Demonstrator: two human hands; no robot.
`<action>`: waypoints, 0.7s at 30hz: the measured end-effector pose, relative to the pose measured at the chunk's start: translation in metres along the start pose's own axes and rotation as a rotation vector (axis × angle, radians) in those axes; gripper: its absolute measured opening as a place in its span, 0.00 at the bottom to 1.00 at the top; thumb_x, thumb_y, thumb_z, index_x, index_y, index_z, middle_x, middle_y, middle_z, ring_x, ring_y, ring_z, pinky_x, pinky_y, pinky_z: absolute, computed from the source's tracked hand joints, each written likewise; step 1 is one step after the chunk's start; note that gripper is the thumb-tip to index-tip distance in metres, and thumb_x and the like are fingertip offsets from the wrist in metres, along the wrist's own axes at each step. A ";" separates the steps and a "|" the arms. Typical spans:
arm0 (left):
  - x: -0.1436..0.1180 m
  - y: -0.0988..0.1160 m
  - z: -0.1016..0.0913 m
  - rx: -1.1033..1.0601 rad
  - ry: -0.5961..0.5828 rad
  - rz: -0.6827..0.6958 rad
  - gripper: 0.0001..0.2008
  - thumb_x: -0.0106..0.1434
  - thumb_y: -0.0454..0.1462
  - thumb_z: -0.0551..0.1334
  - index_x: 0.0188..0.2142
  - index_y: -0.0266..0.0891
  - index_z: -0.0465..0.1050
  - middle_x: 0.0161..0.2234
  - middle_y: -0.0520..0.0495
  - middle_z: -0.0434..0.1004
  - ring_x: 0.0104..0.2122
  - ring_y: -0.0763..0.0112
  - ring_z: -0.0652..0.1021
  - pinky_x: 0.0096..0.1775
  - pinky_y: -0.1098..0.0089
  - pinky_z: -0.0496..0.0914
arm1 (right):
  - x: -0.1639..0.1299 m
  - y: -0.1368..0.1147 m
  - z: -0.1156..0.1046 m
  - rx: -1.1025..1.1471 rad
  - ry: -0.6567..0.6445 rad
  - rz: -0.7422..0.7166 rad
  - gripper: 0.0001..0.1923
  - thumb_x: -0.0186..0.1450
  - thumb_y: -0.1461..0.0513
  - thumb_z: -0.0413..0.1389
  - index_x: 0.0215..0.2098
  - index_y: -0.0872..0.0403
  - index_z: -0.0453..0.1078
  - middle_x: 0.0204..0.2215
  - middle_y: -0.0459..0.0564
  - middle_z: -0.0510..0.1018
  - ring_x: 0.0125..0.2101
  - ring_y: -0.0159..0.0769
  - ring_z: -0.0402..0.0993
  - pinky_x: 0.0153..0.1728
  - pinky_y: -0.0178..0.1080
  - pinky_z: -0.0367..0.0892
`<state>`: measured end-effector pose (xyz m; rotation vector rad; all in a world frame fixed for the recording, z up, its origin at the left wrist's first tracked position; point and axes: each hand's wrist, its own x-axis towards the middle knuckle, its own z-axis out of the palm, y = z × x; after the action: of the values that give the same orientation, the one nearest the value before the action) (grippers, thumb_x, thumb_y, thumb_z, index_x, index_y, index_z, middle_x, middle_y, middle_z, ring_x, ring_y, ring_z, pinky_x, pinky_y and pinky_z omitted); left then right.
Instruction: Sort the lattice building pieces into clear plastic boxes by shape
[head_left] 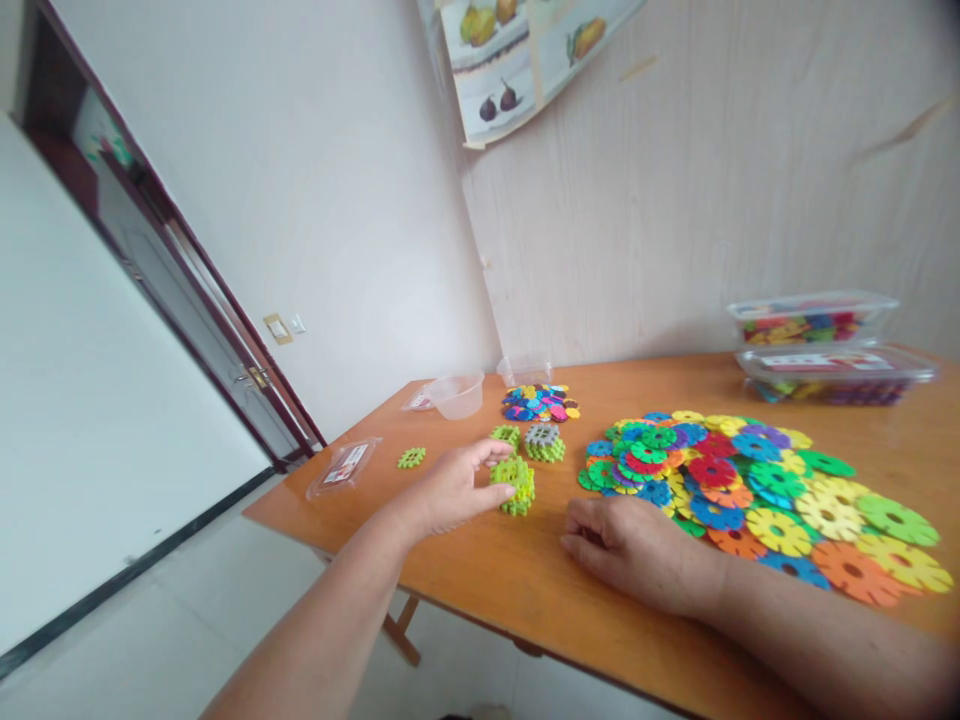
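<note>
My left hand [454,488] has its thumb at the near side of a lime-green stack of plastic lattice pieces [517,487] and its fingers behind it, closed round its left side. Just beyond stand another green stack [506,434] and a green one topped with a grey lattice piece [543,437]. A single green lattice piece [411,458] lies flat to the left. My right hand [637,550] rests on the table in a loose fist, beside a big heap of colourful notched flower discs [780,530]. No object shows in it, though its palm is turned from view.
The wooden table [480,580] meets the wall at the back. A clear round tub [456,396], a clear lid [346,468] and a clear box [526,370] stand at the far left. Behind the stacks is a pile of small discs [538,403]. Filled boxes [832,372] sit back right.
</note>
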<state>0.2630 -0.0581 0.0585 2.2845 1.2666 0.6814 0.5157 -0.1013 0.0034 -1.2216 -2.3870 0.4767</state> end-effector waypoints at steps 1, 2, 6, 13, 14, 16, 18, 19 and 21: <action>0.001 -0.001 0.001 -0.004 0.000 0.007 0.26 0.59 0.45 0.66 0.56 0.46 0.70 0.55 0.46 0.74 0.54 0.61 0.74 0.54 0.61 0.68 | 0.000 0.000 0.000 -0.001 0.004 -0.002 0.10 0.67 0.59 0.49 0.30 0.52 0.67 0.26 0.45 0.75 0.25 0.30 0.67 0.25 0.34 0.52; 0.002 -0.002 0.001 -0.008 0.002 0.011 0.26 0.59 0.45 0.65 0.57 0.46 0.69 0.56 0.46 0.73 0.55 0.61 0.73 0.56 0.61 0.67 | 0.000 0.001 0.001 0.000 0.005 -0.004 0.10 0.67 0.59 0.49 0.30 0.52 0.67 0.26 0.45 0.75 0.25 0.30 0.67 0.25 0.34 0.52; 0.007 -0.026 -0.014 -0.016 0.110 -0.080 0.24 0.62 0.46 0.61 0.56 0.42 0.69 0.57 0.43 0.73 0.55 0.61 0.73 0.56 0.60 0.66 | 0.000 0.002 0.001 0.005 0.007 -0.004 0.09 0.67 0.59 0.49 0.30 0.51 0.67 0.26 0.45 0.75 0.25 0.30 0.67 0.25 0.34 0.52; -0.001 -0.126 -0.059 0.117 0.442 -0.438 0.22 0.59 0.42 0.61 0.53 0.39 0.68 0.55 0.39 0.73 0.54 0.60 0.74 0.53 0.63 0.67 | 0.001 0.000 0.000 -0.009 -0.004 0.022 0.10 0.66 0.59 0.50 0.29 0.52 0.67 0.25 0.46 0.75 0.25 0.31 0.67 0.25 0.34 0.52; -0.004 -0.136 -0.061 0.152 0.420 -0.478 0.24 0.59 0.43 0.62 0.54 0.39 0.68 0.56 0.38 0.72 0.54 0.59 0.74 0.52 0.63 0.67 | 0.001 0.000 0.000 -0.005 -0.004 0.019 0.10 0.66 0.59 0.50 0.29 0.52 0.67 0.25 0.45 0.75 0.25 0.31 0.67 0.25 0.34 0.52; -0.008 -0.147 -0.061 0.207 0.367 -0.512 0.26 0.58 0.45 0.63 0.55 0.39 0.67 0.57 0.36 0.71 0.54 0.57 0.73 0.52 0.63 0.66 | 0.001 0.000 0.000 0.007 -0.004 0.011 0.10 0.67 0.59 0.50 0.29 0.52 0.67 0.26 0.45 0.75 0.25 0.31 0.67 0.25 0.34 0.52; -0.008 -0.149 -0.056 0.252 0.341 -0.526 0.27 0.57 0.45 0.64 0.55 0.40 0.67 0.56 0.36 0.72 0.54 0.56 0.73 0.52 0.62 0.65 | 0.001 0.000 0.000 0.015 -0.010 0.013 0.10 0.67 0.59 0.50 0.29 0.52 0.67 0.26 0.45 0.75 0.25 0.30 0.66 0.25 0.34 0.52; -0.007 -0.149 -0.053 0.271 0.341 -0.533 0.25 0.57 0.45 0.65 0.53 0.40 0.68 0.55 0.36 0.73 0.53 0.55 0.73 0.51 0.62 0.65 | 0.001 0.000 0.000 0.015 -0.013 0.016 0.10 0.67 0.59 0.50 0.29 0.52 0.67 0.26 0.45 0.75 0.25 0.30 0.66 0.25 0.34 0.52; -0.003 -0.147 -0.048 0.300 0.357 -0.545 0.21 0.56 0.44 0.65 0.49 0.42 0.71 0.49 0.38 0.77 0.50 0.55 0.75 0.50 0.61 0.65 | 0.001 0.000 0.000 0.016 -0.016 0.023 0.10 0.67 0.59 0.49 0.28 0.52 0.67 0.26 0.45 0.75 0.24 0.30 0.66 0.25 0.34 0.52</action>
<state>0.1370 0.0171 0.0094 1.9260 2.1767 0.7492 0.5151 -0.1005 0.0031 -1.2445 -2.3801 0.5142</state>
